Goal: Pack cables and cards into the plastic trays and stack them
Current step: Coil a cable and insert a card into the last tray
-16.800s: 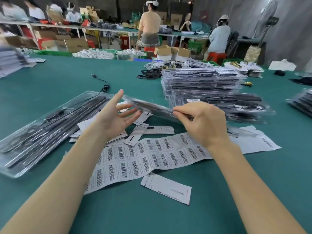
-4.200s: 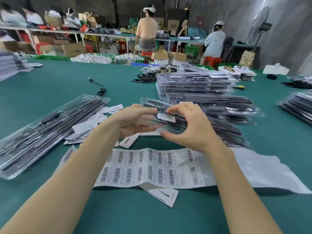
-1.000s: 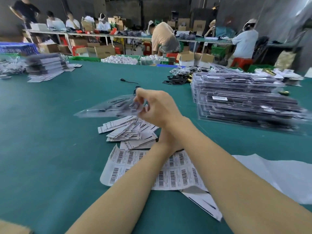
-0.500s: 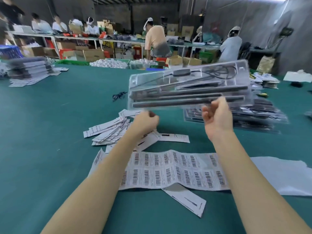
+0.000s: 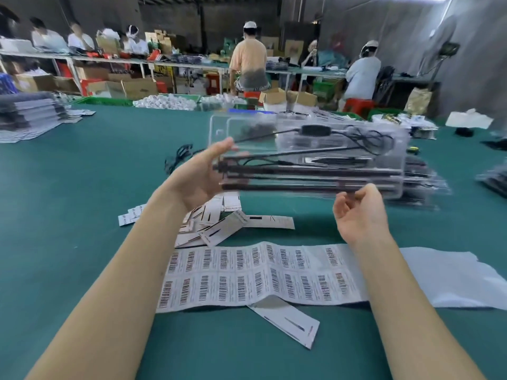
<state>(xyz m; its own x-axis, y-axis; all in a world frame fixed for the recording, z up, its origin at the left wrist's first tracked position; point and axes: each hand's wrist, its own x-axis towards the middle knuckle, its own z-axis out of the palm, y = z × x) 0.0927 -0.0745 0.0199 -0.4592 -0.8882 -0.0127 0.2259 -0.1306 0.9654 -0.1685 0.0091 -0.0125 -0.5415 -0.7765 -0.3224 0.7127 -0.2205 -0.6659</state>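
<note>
A clear plastic tray (image 5: pixel 315 149) packed with black rods and a coiled black cable is raised above the green table (image 5: pixel 68 215), its long side running left to right. My left hand (image 5: pixel 197 179) grips its left end, thumb on the near face. My right hand (image 5: pixel 362 212) holds the lower edge near the right end with curled fingertips. A loose heap of white cards (image 5: pixel 214 215) lies on the table below the tray. Behind the tray stands the stack of filled trays (image 5: pixel 422 182), mostly hidden by it.
A sheet of barcode labels (image 5: pixel 255 275) lies in front of me, one card (image 5: pixel 288 322) poking from under it, white backing paper (image 5: pixel 452 278) to its right. A loose black cable (image 5: pixel 178 157) lies further back. Another stack (image 5: pixel 30 113) sits far left. People work at benches behind.
The tray taken from the left has swung up and across in front of me. In the last half second it sank slightly and my left hand moved up onto its left end.
</note>
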